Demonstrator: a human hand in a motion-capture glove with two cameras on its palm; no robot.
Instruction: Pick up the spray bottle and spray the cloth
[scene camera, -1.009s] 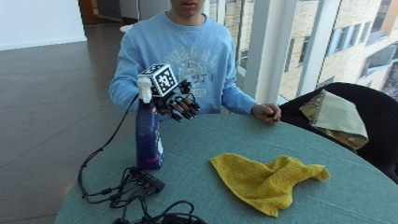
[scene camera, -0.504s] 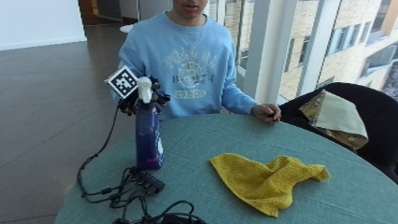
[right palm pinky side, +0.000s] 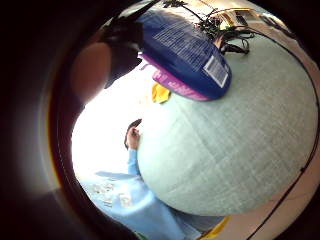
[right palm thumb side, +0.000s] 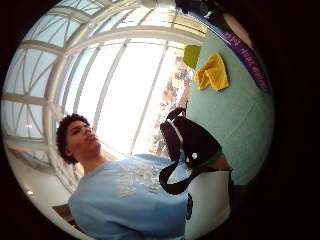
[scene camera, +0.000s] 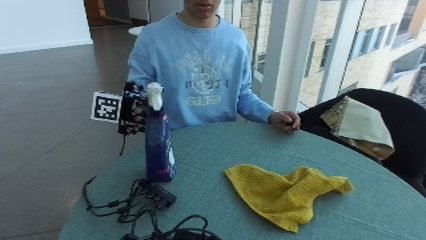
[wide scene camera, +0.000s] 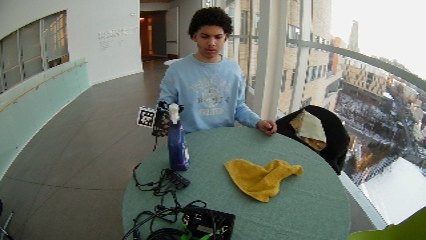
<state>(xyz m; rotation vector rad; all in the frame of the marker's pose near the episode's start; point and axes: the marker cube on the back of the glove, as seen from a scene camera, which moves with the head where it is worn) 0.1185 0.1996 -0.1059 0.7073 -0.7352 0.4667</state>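
One spray bottle (scene camera: 159, 150) stands upright on the round teal table (scene camera: 219, 165), at the left of the outside view near the table's left edge. It has a dark blue body, a purple label band and a white trigger head (scene camera: 154, 95). The gloved right hand (scene camera: 133, 107) sits just beside the bottle's neck, at the level of the white head, on the side away from the camera. From this angle the bottle hides the fingers, so I cannot tell whether they are curled round the neck or only close to it. In the little finger side palm view the blue body fills much of the picture, so the bottle is close to the palm.

One yellow cloth (scene camera: 283, 192) lies crumpled on the table at the lower right of centre in the outside view, well apart from the bottle. In the thumb side palm view it shows as a small yellow patch on the teal surface.

The person's bare left hand (scene camera: 287, 120) rests on the far edge of the table, right of centre, with its fingers curled under.

In the lower left, just in front of the bottle, lies one tangle of black cables (scene camera: 133, 200). At the right edge stands one dark chair (scene camera: 399, 125) with one pale folded cloth (scene camera: 359, 125) draped over it.
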